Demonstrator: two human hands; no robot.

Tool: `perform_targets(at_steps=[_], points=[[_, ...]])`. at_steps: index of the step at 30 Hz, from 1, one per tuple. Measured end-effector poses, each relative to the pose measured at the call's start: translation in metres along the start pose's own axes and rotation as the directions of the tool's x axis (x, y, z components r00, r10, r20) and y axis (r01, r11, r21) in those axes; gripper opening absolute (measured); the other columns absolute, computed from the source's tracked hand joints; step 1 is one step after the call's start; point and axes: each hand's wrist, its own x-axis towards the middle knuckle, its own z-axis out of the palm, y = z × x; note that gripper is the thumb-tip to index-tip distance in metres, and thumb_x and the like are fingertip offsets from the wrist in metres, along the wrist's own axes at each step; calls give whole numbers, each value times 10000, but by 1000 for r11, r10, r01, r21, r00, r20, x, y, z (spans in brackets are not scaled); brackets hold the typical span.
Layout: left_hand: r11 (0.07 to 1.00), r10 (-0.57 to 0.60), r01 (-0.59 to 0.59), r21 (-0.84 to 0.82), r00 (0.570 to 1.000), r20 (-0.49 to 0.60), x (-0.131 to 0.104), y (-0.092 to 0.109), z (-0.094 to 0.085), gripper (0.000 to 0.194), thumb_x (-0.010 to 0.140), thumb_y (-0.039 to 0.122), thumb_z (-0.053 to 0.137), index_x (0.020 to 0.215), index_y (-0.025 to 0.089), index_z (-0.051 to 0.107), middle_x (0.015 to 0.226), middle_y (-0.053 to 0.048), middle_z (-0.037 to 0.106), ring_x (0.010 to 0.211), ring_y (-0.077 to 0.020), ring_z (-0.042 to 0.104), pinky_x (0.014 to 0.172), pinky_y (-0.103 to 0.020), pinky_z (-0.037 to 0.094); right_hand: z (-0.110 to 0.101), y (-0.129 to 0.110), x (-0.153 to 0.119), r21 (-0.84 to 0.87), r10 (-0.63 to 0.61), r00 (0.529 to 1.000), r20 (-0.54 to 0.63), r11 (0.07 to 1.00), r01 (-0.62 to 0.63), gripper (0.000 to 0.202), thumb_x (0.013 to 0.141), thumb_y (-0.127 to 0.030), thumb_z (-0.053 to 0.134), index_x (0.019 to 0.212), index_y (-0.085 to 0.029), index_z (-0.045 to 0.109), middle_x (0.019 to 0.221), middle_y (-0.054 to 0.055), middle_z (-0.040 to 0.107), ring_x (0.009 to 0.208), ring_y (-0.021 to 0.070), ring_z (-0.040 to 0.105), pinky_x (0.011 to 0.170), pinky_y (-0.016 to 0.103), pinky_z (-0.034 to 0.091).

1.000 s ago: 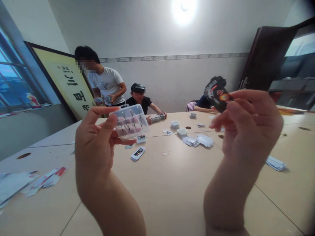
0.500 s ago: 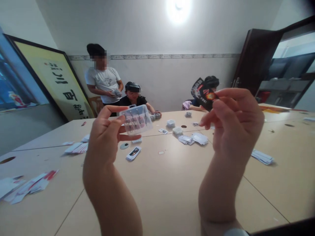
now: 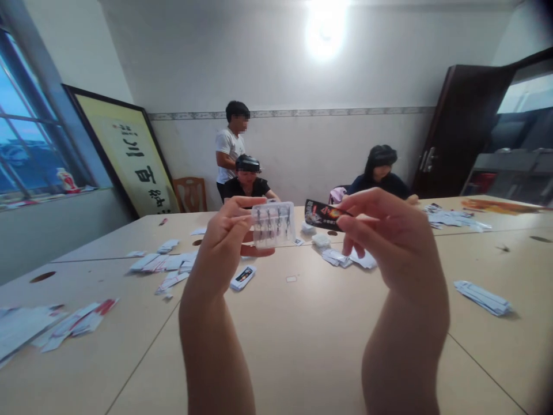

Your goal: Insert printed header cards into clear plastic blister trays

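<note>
Held up above the table, my left hand grips a small clear plastic box by its left side. Inside the box are several dark metal pieces in a row, which look like fishing swivels or snaps. To the right, my right hand pinches a black printed label between thumb and fingers. White lettering and an orange-red burst show on the label. A narrow gap separates the label's left end from the box's right edge.
On the table lie white slips, a label stack, clear boxes and a strip pile. Two people sit across, and another person stands behind. A framed panel leans on the wall.
My hands have come closer together, bringing box and label nearly side by side. The label has turned from steeply slanted to nearly level. The view has shifted, and the standing person has turned sideways.
</note>
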Motion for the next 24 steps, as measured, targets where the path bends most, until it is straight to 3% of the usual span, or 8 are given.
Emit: perform_targets(at_steps=[6, 15, 19, 24], points=[[1000, 9, -10, 20, 1000, 6, 7, -4, 5, 296, 854, 293, 561, 1125, 193, 626, 1075, -64, 700, 757, -199, 735, 537, -353, 666, -1, -1, 2, -53, 17, 999, -34, 998, -19, 172, 826, -333, 773, 853, -193, 678, 684, -34, 632, 469, 67, 562, 409, 195, 481], [997, 15, -19, 81, 998, 56, 8, -5, 9, 350, 817, 182, 552, 1149, 227, 653, 1055, -49, 728, 902, -225, 727, 611, -332, 674, -1, -3, 2, -107, 1, 997, -74, 994, -9, 157, 831, -346, 771, 862, -229, 671, 683, -31, 640, 473, 84, 573, 411, 213, 495], [999, 0, -2, 41, 999, 45, 7, -3, 10, 332, 845, 236, 587, 1170, 208, 654, 1099, -71, 714, 914, -238, 728, 616, -349, 676, -1, 1, 4, -158, -4, 998, -70, 987, -8, 185, 809, -342, 787, 856, -218, 659, 699, -32, 649, 476, 83, 586, 414, 208, 491], [1000, 27, -27, -10, 998, 65, 7, -5, 11, 276, 890, 319, 578, 1132, 210, 652, 1013, -52, 715, 791, -208, 736, 557, -325, 663, 4, 5, 6, -176, 38, 999, -10, 984, -39, 222, 792, -354, 799, 827, -192, 651, 720, -16, 655, 492, 95, 606, 398, 202, 457]])
